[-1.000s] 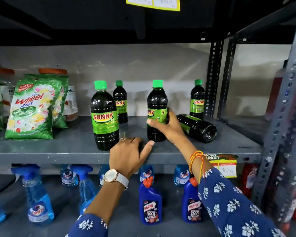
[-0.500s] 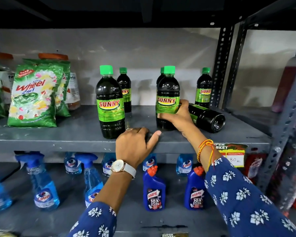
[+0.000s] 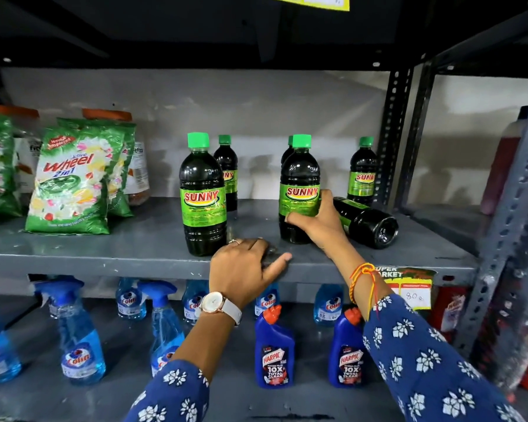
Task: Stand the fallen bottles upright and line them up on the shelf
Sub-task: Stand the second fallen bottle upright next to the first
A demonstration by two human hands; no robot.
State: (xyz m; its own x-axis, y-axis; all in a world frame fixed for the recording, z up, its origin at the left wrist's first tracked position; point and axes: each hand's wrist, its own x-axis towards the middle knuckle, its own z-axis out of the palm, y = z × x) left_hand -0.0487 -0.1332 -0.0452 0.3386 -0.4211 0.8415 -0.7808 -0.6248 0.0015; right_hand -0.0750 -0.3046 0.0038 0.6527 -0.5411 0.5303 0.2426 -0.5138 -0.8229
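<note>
Dark Sunny bottles with green caps stand on the grey shelf (image 3: 119, 254). My right hand (image 3: 317, 220) is wrapped around the lower part of an upright bottle (image 3: 299, 181) near the front. Just right of it one bottle lies fallen (image 3: 369, 222), its base toward me. Another upright bottle (image 3: 202, 193) stands front left. Three more stand at the back: one (image 3: 226, 169) behind the left bottle, one (image 3: 287, 153) mostly hidden behind the held bottle, one (image 3: 362, 172) at the right post. My left hand (image 3: 244, 269) rests flat on the shelf's front edge.
Green Wheel detergent bags (image 3: 70, 178) and jars fill the shelf's left part. A perforated steel post (image 3: 390, 132) bounds the right side. Below, blue Colin spray bottles (image 3: 80, 339) and Harpic bottles (image 3: 273, 348) stand. A price tag (image 3: 409, 287) hangs on the shelf edge.
The bottle in my right hand has turned so its label faces me, and it stands slightly nearer the front. My left hand has stayed on the shelf edge. The view shifted.
</note>
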